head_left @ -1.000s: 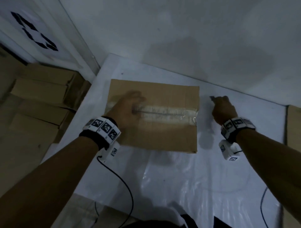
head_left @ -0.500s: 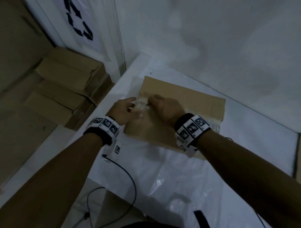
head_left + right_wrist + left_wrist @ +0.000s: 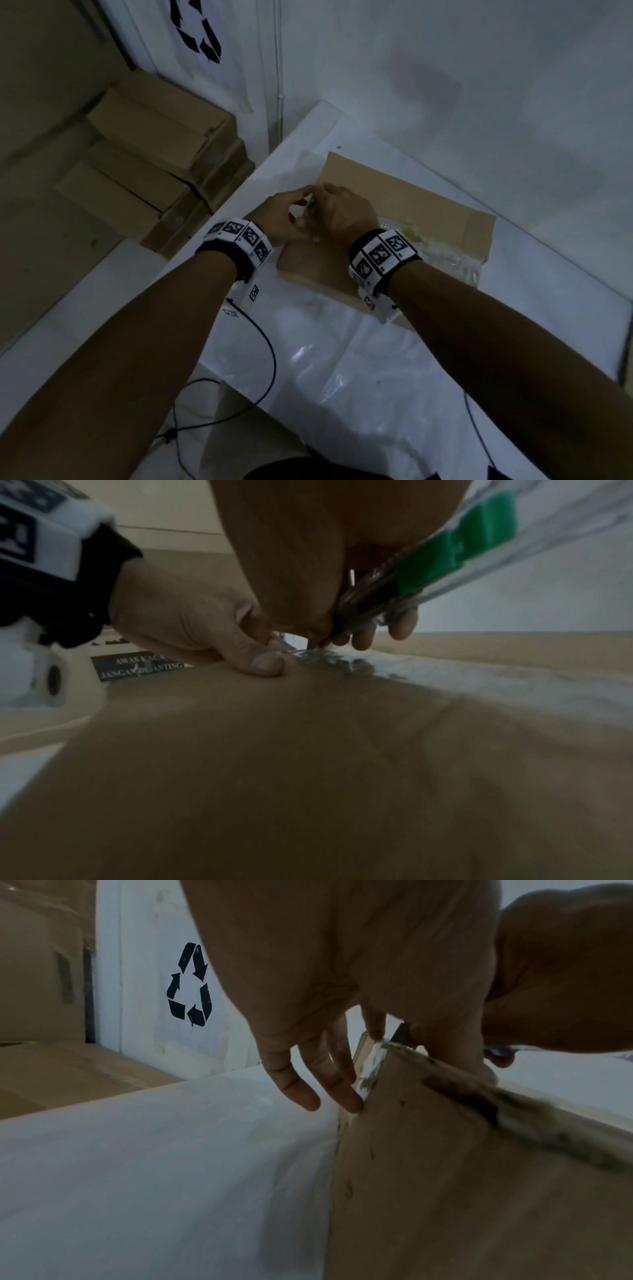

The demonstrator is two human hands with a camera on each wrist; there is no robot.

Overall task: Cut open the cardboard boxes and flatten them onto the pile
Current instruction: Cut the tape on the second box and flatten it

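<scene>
A brown cardboard box [image 3: 421, 212] lies on the white table [image 3: 342, 377], with clear tape [image 3: 452, 263] along its top seam. Both hands meet at the box's left end. My left hand [image 3: 284, 219] holds that end, thumb [image 3: 263, 664] pressed on top and fingers [image 3: 342, 1093] down the side face. My right hand [image 3: 342, 212] grips a green and white cutter [image 3: 455, 547]. Its blade tip [image 3: 322, 642] sits at the start of the tape [image 3: 445, 680], right beside the left thumb. The box's top [image 3: 308, 777] is closed.
A pile of flat cardboard [image 3: 154, 164] lies on the floor left of the table, under a wall with a recycling sign [image 3: 200, 37]. A black cable [image 3: 267, 359] hangs off the table's near edge. More cardboard [image 3: 628, 359] shows at the far right.
My right hand has come from beyond the box's right end to its left end with the cutter. My left hand slid from the top seam to the left edge. My head turned left.
</scene>
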